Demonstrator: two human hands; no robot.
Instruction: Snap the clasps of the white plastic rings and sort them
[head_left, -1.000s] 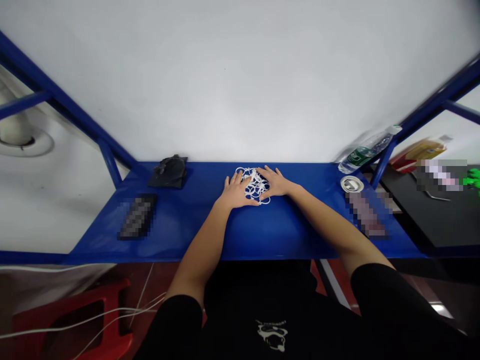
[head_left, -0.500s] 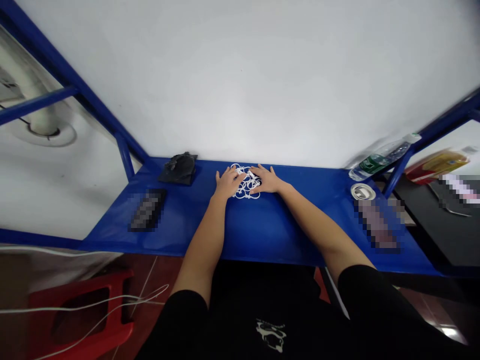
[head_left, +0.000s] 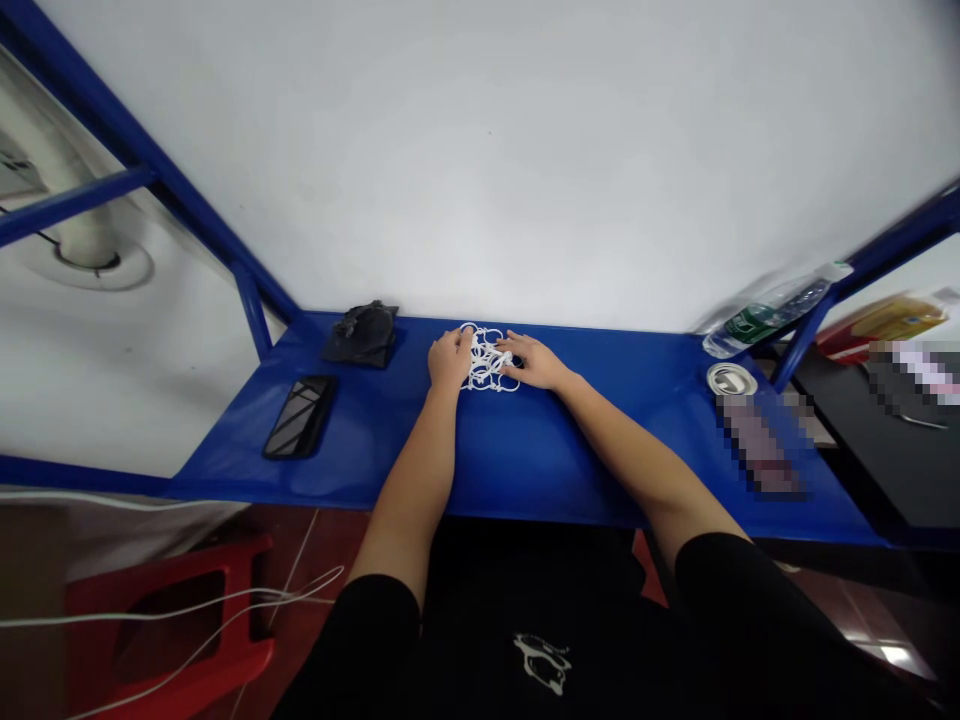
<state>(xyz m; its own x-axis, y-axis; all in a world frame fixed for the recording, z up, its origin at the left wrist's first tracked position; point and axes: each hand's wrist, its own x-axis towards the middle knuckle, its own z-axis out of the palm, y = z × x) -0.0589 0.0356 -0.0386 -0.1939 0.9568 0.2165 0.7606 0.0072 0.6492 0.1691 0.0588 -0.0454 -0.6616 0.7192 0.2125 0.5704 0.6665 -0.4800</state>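
Observation:
A white piece of knotted cord netting (head_left: 487, 380), with round loops at its edges, lies on the blue tabletop near the wall. My left hand (head_left: 448, 360) is closed over its left edge, fingers together, with the thumb lying along the cords. On the other side, my right hand (head_left: 534, 364) has its thumb and fingertips closed around cords bunched at the right of the middle. Both hands rest low, close to the table. The fingertips partly hide the cords they touch.
A black phone (head_left: 300, 416) and a crumpled black bag (head_left: 363, 335) lie to the left on the blue table (head_left: 540, 460). At right are a roll of white tape (head_left: 730, 380), a leaning plastic bottle (head_left: 772, 312) and a blurred-out item (head_left: 761, 445). Blue frame bars flank the table.
My left hand has gone from spread fingers to closed on the left edge. My right fingers have drawn in, and the middle cords are now bunched together.

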